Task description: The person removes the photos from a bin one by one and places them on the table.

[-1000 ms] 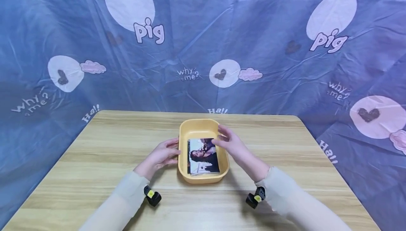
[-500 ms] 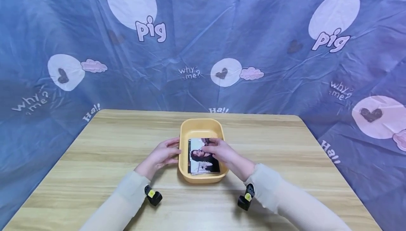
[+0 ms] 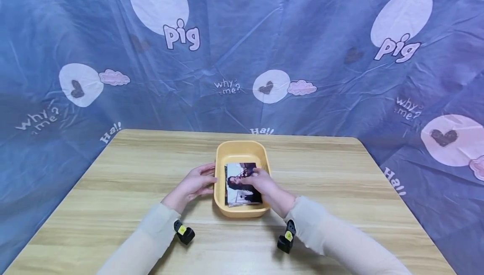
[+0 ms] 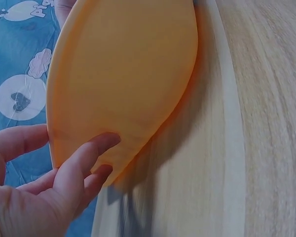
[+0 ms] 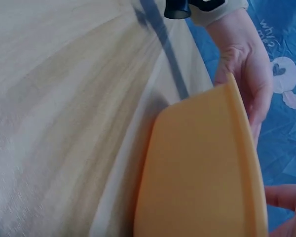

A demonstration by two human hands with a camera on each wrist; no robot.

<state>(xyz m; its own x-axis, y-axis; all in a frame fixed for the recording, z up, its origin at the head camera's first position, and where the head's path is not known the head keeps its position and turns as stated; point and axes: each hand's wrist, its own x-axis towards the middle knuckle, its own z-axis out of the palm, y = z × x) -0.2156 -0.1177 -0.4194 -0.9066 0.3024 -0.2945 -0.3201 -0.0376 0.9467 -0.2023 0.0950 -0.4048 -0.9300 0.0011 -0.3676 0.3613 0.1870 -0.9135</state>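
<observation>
A yellow plastic tub (image 3: 242,214) stands on the table, holding a small stack of photo prints (image 3: 240,195) whose top picture shows a person with long dark hair. At the tub's left side, my left hand (image 3: 193,184) grips the wall, thumb at the rim and fingers spread along the outside; the left wrist view shows those fingertips (image 4: 108,140) against the outer wall. My right hand (image 3: 267,187) reaches over the right rim and pinches the stack's right edge, thumb on the top print. Its other fingers are mostly hidden. In the right wrist view the tub wall covers the photos.
The wooden table (image 3: 132,161) extends around the tub on all sides. Behind and beside it hangs a blue printed cloth (image 3: 234,52). Small black cameras, one on the left wrist (image 3: 184,232) and one on the right wrist (image 3: 287,237), sit below the cuffs.
My right hand has come from above the right rim down into the tub and onto the photos, taking hold of their right edge. The stack has shifted slightly. My left hand stays put.
</observation>
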